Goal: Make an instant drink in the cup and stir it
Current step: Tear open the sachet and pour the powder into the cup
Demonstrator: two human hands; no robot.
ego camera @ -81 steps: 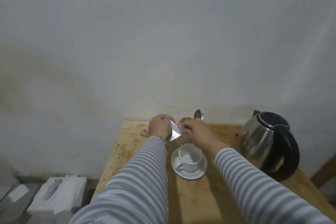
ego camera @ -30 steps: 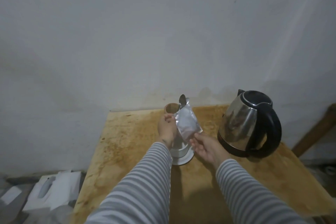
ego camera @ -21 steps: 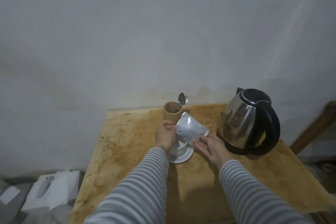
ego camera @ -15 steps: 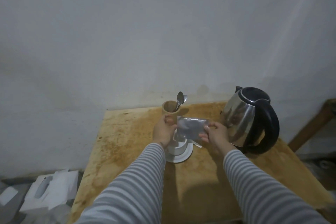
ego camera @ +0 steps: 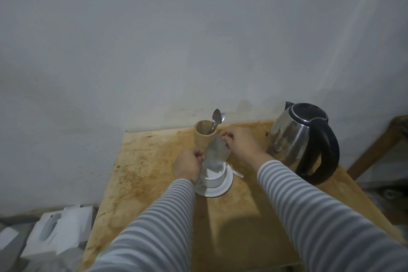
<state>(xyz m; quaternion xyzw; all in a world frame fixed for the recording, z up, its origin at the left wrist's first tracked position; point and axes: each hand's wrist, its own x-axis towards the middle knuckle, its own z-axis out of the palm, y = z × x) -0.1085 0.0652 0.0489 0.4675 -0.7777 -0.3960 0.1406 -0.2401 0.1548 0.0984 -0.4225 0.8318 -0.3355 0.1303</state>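
Cup: white, upright on a white saucer, which rests on the stained wooden table directly ahead of the person. A silver foil sachet is held tilted above it, lower end at the rim, upper end raised toward the wall. The right hand pinches the sachet's upper end; the left hand is closed on its lower left edge, just beside the cup. A pale mass shows at the sachet mouth, but whether powder is flowing, or how much lies in the cup, cannot be resolved.

Status, as a judgement: the sachet appears opened, since a thin foil strip lies on the table just right of the saucer. Emptying the powder is the step in hand.

Remaining steps:
1. Add water. The steel kettle stands untouched on the table, to the right.
2. Stir. A spoon stands bowl-up in a wooden holder just behind the cup.
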